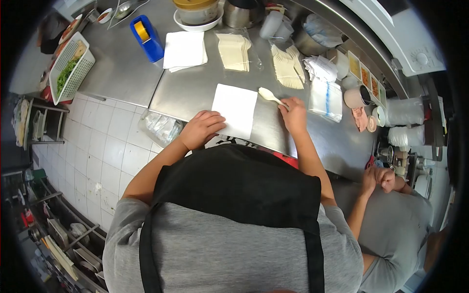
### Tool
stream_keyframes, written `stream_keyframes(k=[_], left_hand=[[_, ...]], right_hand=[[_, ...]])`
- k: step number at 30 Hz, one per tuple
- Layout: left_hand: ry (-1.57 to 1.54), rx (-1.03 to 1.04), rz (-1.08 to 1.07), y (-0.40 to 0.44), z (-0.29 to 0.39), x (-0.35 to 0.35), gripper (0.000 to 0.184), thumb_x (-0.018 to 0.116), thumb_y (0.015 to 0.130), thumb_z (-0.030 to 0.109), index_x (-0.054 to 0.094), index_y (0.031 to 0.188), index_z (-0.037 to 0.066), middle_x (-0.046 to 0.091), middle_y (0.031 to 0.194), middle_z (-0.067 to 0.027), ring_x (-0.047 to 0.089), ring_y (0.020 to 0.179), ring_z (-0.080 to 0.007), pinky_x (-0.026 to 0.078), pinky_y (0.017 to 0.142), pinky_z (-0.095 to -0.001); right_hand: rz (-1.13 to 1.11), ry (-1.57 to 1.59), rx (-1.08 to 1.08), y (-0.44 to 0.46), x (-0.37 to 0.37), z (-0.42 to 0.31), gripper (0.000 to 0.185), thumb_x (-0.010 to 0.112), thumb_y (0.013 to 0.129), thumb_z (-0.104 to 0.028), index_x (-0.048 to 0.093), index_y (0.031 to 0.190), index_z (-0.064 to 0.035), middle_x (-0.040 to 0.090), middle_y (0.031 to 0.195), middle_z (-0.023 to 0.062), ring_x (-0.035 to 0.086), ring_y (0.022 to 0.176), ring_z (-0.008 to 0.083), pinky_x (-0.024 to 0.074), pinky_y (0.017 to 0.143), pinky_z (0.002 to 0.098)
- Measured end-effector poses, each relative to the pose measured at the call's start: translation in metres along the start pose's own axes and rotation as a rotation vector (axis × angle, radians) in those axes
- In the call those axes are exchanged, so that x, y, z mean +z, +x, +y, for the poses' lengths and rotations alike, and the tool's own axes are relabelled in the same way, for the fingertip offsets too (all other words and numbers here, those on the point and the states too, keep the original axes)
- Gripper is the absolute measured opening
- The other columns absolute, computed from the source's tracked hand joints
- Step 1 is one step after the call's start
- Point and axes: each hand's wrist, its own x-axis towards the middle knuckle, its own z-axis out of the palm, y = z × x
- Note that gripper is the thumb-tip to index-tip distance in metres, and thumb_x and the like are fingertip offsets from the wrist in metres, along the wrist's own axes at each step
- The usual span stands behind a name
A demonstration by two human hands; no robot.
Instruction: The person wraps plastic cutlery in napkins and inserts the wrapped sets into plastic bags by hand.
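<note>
A square white napkin point(235, 110) lies flat on the steel counter in front of me. My left hand point(203, 128) rests on its left edge, fingers stretched out over the paper. Between the fingertips of my right hand point(294, 113) is the handle of a pale disposable spoon point(268, 95), its bowl pointing left, close to the napkin's upper right corner. Beyond these lie a stack of white napkins point(185, 51), a pile of pale cutlery handles point(233, 52) in clear plastic and a bunch of pale forks point(287, 67).
A blue tape dispenser point(148, 40) stands at the back left. White plastic bags with a blue stripe point(326, 100) lie to the right. A basket of greens point(72, 68) sits far left. At the right, another person's hands point(378, 178) are together beside the counter.
</note>
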Motion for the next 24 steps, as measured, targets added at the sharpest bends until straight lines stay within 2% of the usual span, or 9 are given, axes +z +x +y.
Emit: stream_keyframes(k=[3,7,14,15,17,20,23,24], left_hand=[[0.003,0.041,0.062,-0.005,-0.004,0.005,0.038,0.067,0.074,0.010,0.061,0.111,0.009,0.059,0.118,-0.0053,0.052,0.117,-0.0248,0.042,0.097,-0.0398],[-0.045,0.079,0.108,-0.007,-0.007,0.004,0.036,0.067,0.073,0.007,0.062,0.108,0.007,0.061,0.113,-0.0073,0.055,0.112,-0.0278,0.044,0.096,-0.0406],[0.020,0.128,0.146,-0.001,-0.005,-0.008,0.021,0.067,0.076,0.008,0.065,0.098,0.008,0.062,0.097,-0.0047,0.059,0.097,-0.0241,0.045,0.085,-0.0390],[0.026,0.128,0.160,0.005,-0.004,-0.011,0.019,0.067,0.077,0.009,0.065,0.096,0.008,0.061,0.094,-0.0043,0.059,0.094,-0.0237,0.045,0.084,-0.0388],[0.000,0.059,0.234,0.017,-0.003,-0.017,0.016,0.067,0.078,0.011,0.066,0.094,0.010,0.063,0.091,-0.0049,0.059,0.090,-0.0246,0.045,0.082,-0.0390],[-0.118,-0.107,0.294,0.034,-0.009,-0.016,0.015,0.068,0.079,0.014,0.067,0.093,0.011,0.065,0.087,-0.0069,0.059,0.084,-0.0270,0.046,0.079,-0.0395],[-0.196,-0.216,0.299,0.053,-0.022,-0.014,0.015,0.068,0.079,0.014,0.067,0.093,0.010,0.066,0.087,-0.0097,0.058,0.080,-0.0298,0.047,0.075,-0.0400],[-0.209,-0.239,0.298,0.059,-0.026,-0.013,0.015,0.068,0.079,0.014,0.067,0.093,0.010,0.067,0.087,-0.0106,0.058,0.079,-0.0307,0.047,0.074,-0.0403]], right_hand=[[-0.014,0.018,0.017,0.005,-0.005,-0.018,0.016,0.072,0.073,-0.011,0.069,0.087,-0.0056,0.064,0.088,0.0136,0.059,0.087,0.0334,0.0482,0.079,0.0412],[-0.001,0.154,-0.199,0.008,0.012,-0.063,0.017,0.073,0.072,-0.011,0.070,0.088,-0.0060,0.064,0.087,0.0125,0.059,0.088,0.0320,0.0490,0.078,0.0400],[-0.209,0.184,-0.196,0.006,0.037,-0.088,0.021,0.075,0.071,-0.013,0.070,0.090,-0.0047,0.064,0.090,0.0099,0.058,0.093,0.0294,0.0489,0.078,0.0384],[-0.229,0.267,-0.125,0.007,0.031,-0.092,0.022,0.075,0.072,-0.014,0.070,0.090,-0.0041,0.064,0.091,0.0101,0.058,0.095,0.0285,0.0488,0.078,0.0376],[-0.272,0.432,0.017,0.012,0.004,-0.106,0.023,0.076,0.072,-0.016,0.070,0.090,-0.0029,0.065,0.094,0.0105,0.057,0.100,0.0266,0.0487,0.079,0.0361],[-0.421,0.413,-0.118,0.017,-0.025,-0.111,0.024,0.077,0.074,-0.020,0.069,0.089,-0.0029,0.066,0.090,0.0109,0.059,0.098,0.0234,0.0484,0.079,0.0347],[-0.525,0.401,0.087,0.026,-0.011,-0.105,0.021,0.076,0.075,-0.020,0.069,0.087,-0.0039,0.066,0.080,0.0100,0.062,0.090,0.0208,0.0486,0.078,0.0347],[-0.482,0.411,0.117,0.029,-0.003,-0.100,0.019,0.075,0.075,-0.019,0.069,0.085,-0.0045,0.066,0.078,0.0095,0.062,0.086,0.0208,0.0486,0.077,0.0349]])
